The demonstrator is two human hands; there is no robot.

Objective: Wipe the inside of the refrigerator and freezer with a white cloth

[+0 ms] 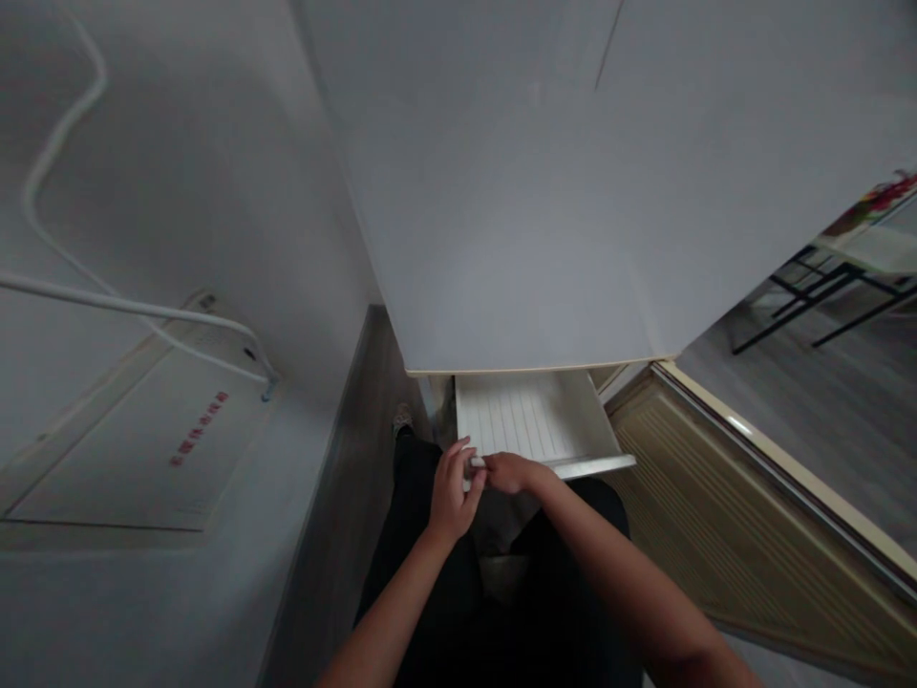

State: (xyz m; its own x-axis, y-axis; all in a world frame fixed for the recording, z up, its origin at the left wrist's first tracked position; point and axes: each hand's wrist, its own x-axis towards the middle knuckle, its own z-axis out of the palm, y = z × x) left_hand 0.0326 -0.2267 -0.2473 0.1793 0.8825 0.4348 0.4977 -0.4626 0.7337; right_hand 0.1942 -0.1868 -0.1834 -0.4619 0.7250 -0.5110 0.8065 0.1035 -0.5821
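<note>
My left hand [454,487] and my right hand [507,472] meet just in front of a pulled-out white drawer [577,440], near its front left corner. Between them is a small white thing [478,462], too small to name. The fingers of my left hand curl round it, while my right hand is closed with its fingertips pressed at its side. Ribs line the bare bottom of the drawer. Above the drawer stands the tall white cabinet [530,239] it slides out of.
On the right the cabinet's door [702,497] stands open, its ribbed inner side showing. A white wall with a panel [143,440] and a white cable [53,143] is at the left. Farther right are a table [874,250] and dark metal legs on the floor.
</note>
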